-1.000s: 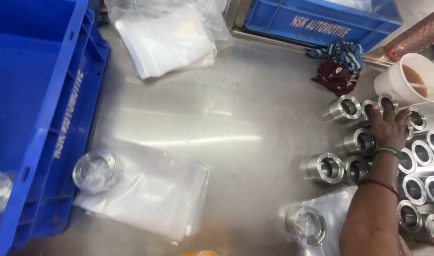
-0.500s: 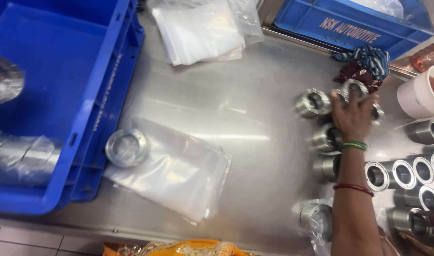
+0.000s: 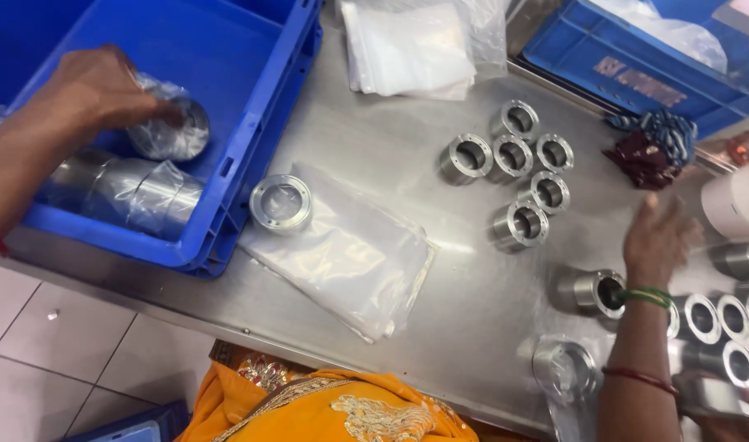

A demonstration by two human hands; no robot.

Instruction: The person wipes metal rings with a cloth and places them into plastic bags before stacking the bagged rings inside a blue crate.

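At far left our left hand, closed on a bagged metal ring, should seat it flat in the blue crate, while our right hand hovers open, holding nothing.

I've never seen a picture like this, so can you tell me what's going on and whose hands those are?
The camera sits on a person's head and looks down at a steel table. The left hand presses a metal ring wrapped in plastic inside a blue crate. The right hand hovers open, holding nothing, above a shiny metal bushing. Six more bushings stand grouped nearby. One bare ring lies on flat clear bags.
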